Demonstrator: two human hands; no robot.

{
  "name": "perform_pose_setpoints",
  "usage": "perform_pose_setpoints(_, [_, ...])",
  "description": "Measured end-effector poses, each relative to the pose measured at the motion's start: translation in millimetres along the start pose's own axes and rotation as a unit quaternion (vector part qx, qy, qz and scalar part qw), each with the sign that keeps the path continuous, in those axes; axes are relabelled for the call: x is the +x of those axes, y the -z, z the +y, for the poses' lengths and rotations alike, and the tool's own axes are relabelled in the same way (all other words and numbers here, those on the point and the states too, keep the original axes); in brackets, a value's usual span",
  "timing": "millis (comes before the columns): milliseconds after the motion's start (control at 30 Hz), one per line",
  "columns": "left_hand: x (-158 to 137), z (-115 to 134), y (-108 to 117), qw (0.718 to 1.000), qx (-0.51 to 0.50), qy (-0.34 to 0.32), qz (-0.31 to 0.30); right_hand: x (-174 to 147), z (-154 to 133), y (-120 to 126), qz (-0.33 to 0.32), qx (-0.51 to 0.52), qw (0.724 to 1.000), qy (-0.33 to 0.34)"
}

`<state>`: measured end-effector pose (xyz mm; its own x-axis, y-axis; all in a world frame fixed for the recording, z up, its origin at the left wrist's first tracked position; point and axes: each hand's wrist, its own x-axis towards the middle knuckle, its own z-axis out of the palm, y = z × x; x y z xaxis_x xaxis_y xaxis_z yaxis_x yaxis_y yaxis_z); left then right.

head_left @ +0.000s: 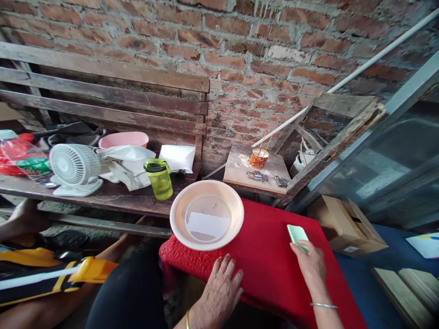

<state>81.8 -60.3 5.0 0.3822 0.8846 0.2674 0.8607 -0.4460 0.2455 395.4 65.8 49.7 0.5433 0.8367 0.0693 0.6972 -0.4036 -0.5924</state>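
Observation:
My right hand (310, 260) is closed around a pale green, flat, rounded block (297, 235) over the right part of the red cloth (265, 242). What kind of thing the block is, I cannot tell. At the cloth's front edge, my left hand (221, 290) lies flat with its fingers stretched out and nothing in it. Just beyond that hand stands a cream plastic basin (175, 218) with some clear water in it. The basin rests on the cloth's left end, apart from both hands.
A wooden bench (133, 201) at left carries a white fan (73, 169), a green bottle (160, 180) and a pink basin (125, 139). Behind the cloth, a small table (236, 171) bears a decorated cup (259, 158) and padlocks (255, 176). A cardboard box (343, 226) sits at right. Another person's legs (51, 304) are at lower left.

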Motion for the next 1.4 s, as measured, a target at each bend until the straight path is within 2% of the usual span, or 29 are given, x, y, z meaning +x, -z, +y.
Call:
perform_pose_setpoints(67, [1,-1,-1,1.0,0.001,-0.009,0.006,-5,-21,-13,-0.017,0.032,0.997,0.065])
perform_pose_setpoints(200, [1,-5,-8,0.999,0.01,-0.027,0.019,-23,-85,-56,-0.084,0.036,0.972,0.218])
perform_pose_setpoints(267, [2,-9,-11,0.998,0.031,-0.039,0.034,-24,-109,-73,-0.115,0.019,0.961,0.249])
perform_pose_setpoints(333, [3,-11,-13,0.995,0.064,-0.054,0.058,-18,-120,-81,-0.134,0.008,0.957,0.259])
perform_pose_setpoints(400, [5,-12,-11,0.99,0.09,-0.067,0.08,-4,-115,-76,-0.139,-0.009,0.959,0.249])
perform_pose_setpoints(467, [7,-11,-9,0.988,0.099,-0.074,0.091,17,-95,-59,-0.124,-0.032,0.969,0.212])
perform_pose_setpoints(533, [8,-11,-7,0.988,0.095,-0.075,0.094,42,-66,-32,-0.1,-0.062,0.981,0.152])
perform_pose_setpoints(633, [8,-10,-6,0.99,0.083,-0.071,0.086,75,-25,8,-0.048,-0.114,0.992,0.017])
perform_pose_setpoints(700, [8,-10,-6,0.991,0.079,-0.072,0.082,86,-14,22,-0.018,-0.128,0.991,-0.041])
perform_pose_setpoints(733, [8,-9,-5,0.991,0.079,-0.073,0.082,87,-16,23,-0.015,-0.12,0.992,-0.041])
perform_pose_setpoints(833, [9,-9,-3,0.99,0.086,-0.074,0.086,74,-51,4,-0.068,-0.057,0.995,0.052])
perform_pose_setpoints(933, [10,-9,-3,0.99,0.088,-0.076,0.08,51,-106,-35,-0.135,-0.009,0.979,0.153])
perform_pose_setpoints(1033, [10,-9,-7,0.99,0.088,-0.075,0.081,39,-147,-72,-0.181,0.007,0.962,0.206])
perform_pose_setpoints(1100, [10,-9,-11,0.989,0.086,-0.068,0.1,42,-157,-85,-0.198,0.007,0.956,0.219])
perform_pose_setpoints(1167, [10,-8,-13,0.988,0.082,-0.062,0.115,53,-151,-83,-0.198,-0.002,0.958,0.208])
perform_pose_setpoints(1233, [11,-8,-13,0.988,0.074,-0.061,0.122,71,-131,-66,-0.181,-0.017,0.967,0.179])
perform_pose_setpoints(1333, [12,-9,-11,0.989,0.061,-0.062,0.121,104,-77,-20,-0.142,-0.046,0.982,0.115])
perform_pose_setpoints(1400, [11,-9,-9,0.991,0.056,-0.063,0.106,125,-31,14,-0.095,-0.073,0.992,0.046])
